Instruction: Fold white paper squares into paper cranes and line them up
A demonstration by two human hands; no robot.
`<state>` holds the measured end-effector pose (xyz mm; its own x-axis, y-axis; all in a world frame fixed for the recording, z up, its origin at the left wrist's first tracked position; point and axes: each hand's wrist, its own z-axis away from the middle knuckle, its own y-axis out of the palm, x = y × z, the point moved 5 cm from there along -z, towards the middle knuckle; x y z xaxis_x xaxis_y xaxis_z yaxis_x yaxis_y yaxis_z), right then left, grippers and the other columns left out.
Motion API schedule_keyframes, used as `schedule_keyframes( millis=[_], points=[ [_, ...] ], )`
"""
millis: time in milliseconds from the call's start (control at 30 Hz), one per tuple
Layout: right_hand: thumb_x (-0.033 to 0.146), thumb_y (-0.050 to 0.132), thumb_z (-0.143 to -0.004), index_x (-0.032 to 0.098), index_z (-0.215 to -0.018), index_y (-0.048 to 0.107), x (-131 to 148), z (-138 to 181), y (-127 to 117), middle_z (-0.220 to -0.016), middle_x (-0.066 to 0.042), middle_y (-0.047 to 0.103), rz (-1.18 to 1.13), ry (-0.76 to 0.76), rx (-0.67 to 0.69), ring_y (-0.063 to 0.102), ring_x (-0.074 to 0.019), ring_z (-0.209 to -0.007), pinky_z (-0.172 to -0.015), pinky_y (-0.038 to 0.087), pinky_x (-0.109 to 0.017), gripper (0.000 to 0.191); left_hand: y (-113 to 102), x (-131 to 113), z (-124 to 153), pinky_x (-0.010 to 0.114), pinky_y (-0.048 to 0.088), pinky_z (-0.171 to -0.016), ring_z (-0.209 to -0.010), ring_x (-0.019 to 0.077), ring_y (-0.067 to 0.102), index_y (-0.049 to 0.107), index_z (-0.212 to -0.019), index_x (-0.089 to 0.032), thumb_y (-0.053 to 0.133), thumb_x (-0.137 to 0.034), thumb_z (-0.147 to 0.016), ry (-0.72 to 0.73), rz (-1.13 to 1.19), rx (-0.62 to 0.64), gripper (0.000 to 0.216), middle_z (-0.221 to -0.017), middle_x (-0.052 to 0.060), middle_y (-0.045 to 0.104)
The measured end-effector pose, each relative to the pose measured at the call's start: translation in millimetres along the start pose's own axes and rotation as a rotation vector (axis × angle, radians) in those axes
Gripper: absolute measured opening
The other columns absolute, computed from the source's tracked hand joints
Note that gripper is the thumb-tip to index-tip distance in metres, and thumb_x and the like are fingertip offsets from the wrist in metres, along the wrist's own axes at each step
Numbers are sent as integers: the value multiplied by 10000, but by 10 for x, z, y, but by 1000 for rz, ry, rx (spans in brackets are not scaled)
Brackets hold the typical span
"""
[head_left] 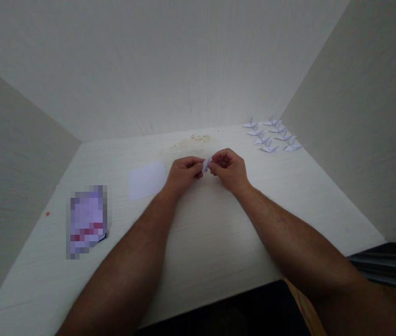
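A small piece of folded white paper is held up over the middle of the table between my two hands. My left hand pinches its left side between thumb and fingers. At its right edge, the thumb and forefinger of my right hand close on the paper, the other fingers curled. Fine folds are too small to make out. Left of my left hand lies a flat sheet of white paper. Several folded paper cranes stand in two rows at the back right.
The pale table is enclosed by a back wall and side walls. A blurred-out purple-white item lies at the left, near a small red speck. Brownish marks show at the back. A dark surface is at the front.
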<state>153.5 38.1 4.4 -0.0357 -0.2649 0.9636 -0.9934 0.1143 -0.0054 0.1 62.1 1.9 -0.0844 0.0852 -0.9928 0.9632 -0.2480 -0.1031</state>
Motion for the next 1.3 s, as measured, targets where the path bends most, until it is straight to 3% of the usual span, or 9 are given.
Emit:
schedule_keyframes(
  millis=[333,567,1300],
  points=[
    [276,695,-758,242,-937,602,6,36,-38,-794,31,642,194,-133,-60,549,-91,-603,-574,462,-259,204,18,-7,0,247,462,-558,-527,99,546,770,-850,-155,712,-303,-712,-2,17,24,211,-586,-4,637],
    [242,691,-743,236,-857,598,101,72,-56,-713,47,612,304,-136,-78,499,-86,-554,-534,415,-255,148,47,-47,29,237,461,-550,-542,97,555,768,-867,-153,699,-301,-741,0,-57,33,207,-627,2,657],
    [292,728,-743,233,-816,571,18,40,-57,-681,48,585,266,-107,-54,508,-95,-568,-536,408,-260,183,39,-31,6,228,388,-526,-524,90,496,765,-802,-152,690,-273,-718,41,-19,6,165,-557,-15,587]
  ],
)
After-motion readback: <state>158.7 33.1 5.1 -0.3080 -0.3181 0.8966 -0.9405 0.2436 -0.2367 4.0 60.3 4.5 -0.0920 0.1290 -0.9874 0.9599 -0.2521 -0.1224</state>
